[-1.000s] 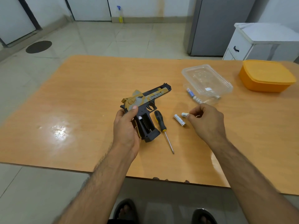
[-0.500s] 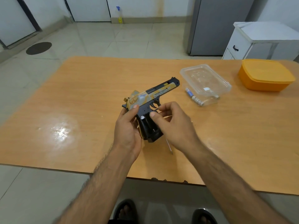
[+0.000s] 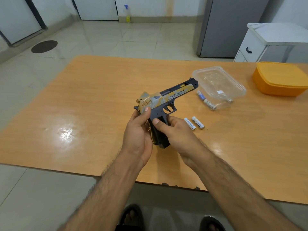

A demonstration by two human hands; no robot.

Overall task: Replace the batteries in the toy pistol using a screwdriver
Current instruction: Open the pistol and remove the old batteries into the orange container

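I hold the black and tan toy pistol [image 3: 168,99] above the orange table, barrel pointing to the far right. My left hand [image 3: 138,132] grips the back of the grip. My right hand [image 3: 173,132] wraps the grip from the right, thumb pressed on its side. Two white batteries [image 3: 194,123] lie side by side on the table just right of my right hand. Two more batteries [image 3: 205,100] lie beside the clear container. The screwdriver is hidden behind my hands.
A clear plastic container [image 3: 218,85] sits upside down at the right. An orange lidded box [image 3: 280,78] stands at the far right. The table's near edge [image 3: 166,183] is chipped. A white cabinet [image 3: 260,42] and grey fridge [image 3: 228,25] stand beyond.
My right hand left a battery on the table beside the other one and came onto the pistol grip. The pistol rose off the table and tilted up.
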